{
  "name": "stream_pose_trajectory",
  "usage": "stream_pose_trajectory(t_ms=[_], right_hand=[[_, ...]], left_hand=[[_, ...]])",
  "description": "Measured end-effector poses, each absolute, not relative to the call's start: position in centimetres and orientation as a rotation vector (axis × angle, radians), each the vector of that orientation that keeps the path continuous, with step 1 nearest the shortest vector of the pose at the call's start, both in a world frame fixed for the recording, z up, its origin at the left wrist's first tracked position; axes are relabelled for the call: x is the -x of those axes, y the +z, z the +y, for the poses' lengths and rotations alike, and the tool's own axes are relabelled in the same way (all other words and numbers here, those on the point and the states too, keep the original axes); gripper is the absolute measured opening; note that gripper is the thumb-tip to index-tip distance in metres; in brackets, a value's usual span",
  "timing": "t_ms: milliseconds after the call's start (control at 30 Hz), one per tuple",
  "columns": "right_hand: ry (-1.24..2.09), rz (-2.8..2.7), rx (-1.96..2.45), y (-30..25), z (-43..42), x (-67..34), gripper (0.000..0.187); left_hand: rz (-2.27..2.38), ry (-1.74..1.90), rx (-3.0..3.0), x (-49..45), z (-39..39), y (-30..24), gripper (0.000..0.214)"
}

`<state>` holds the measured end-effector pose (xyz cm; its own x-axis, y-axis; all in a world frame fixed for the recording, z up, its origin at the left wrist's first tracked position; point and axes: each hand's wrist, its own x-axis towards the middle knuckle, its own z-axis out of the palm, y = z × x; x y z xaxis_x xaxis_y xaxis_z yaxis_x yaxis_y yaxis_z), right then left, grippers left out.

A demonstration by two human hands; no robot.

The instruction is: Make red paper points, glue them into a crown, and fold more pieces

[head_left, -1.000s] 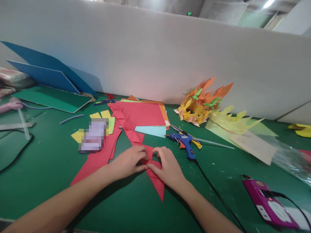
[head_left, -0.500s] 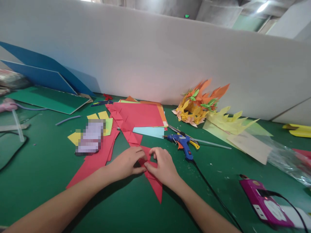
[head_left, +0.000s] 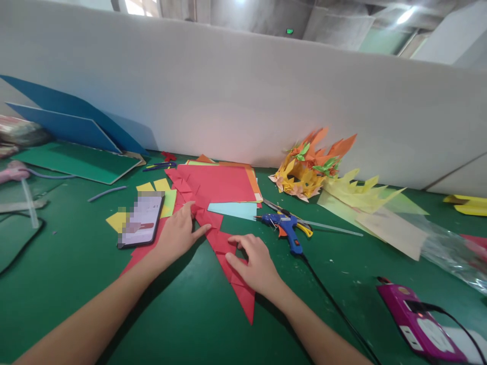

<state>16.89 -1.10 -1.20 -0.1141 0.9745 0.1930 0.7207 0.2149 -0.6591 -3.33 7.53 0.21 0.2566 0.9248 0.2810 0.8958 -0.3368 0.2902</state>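
Note:
A long red folded-paper strip [head_left: 223, 247] with creased, overlapping triangles runs from the red sheets at the back to a pointed end near me. My left hand [head_left: 178, 230] lies open along its left side, fingertips at the upper part and thumb stretched across the strip. Over the lower part is my right hand [head_left: 256, 263], thumb and forefinger apart, with the fingertips at the paper; whether they press on it I cannot tell. Beside my left forearm, a phone [head_left: 142, 223] lies over yellow and red paper pieces, its screen partly blurred.
Right of the strip lie a blue glue gun [head_left: 286, 225] with a black cord and a craft knife [head_left: 274, 205]. An orange and yellow paper crown [head_left: 304, 170] stands behind, near a yellow zigzag paper [head_left: 353, 190]. A purple power socket [head_left: 420, 322] sits front right; blue boards [head_left: 72, 129] lean back left.
My left hand has left the spot beside my right hand and moved up and left along the strip, its fingers now spread. My right hand's finger and thumb have parted. The strip stays put.

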Motion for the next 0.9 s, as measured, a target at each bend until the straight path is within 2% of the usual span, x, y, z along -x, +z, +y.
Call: stream_pose_trajectory(t_ms=[167, 333, 533, 633, 900], right_hand=[[0.528, -1.894, 1.540, -0.8, 0.4, -16.9, 0.022], [0.376, -2.074, 1.675, 0.1, 2.6, -15.5, 0.032], [0.450, -2.055, 1.647, 0.1, 3.7, -13.9, 0.018], [0.539, -1.987, 1.616, 0.2, 3.8, -13.9, 0.014], [0.883, -1.710, 1.356, 0.9, 3.8, -14.7, 0.016]], left_hand=[[1.754, 0.708, -2.459, 2.7, 7.6, -0.7, 0.060], [1.701, 0.775, -2.456, 2.6, 7.4, -0.8, 0.058], [1.650, 0.840, -2.304, 2.4, 7.1, -0.6, 0.060], [1.563, 0.928, -2.103, 2.2, 7.1, -0.5, 0.063], [1.314, 1.233, -1.125, 1.5, 6.7, 0.9, 0.070]])
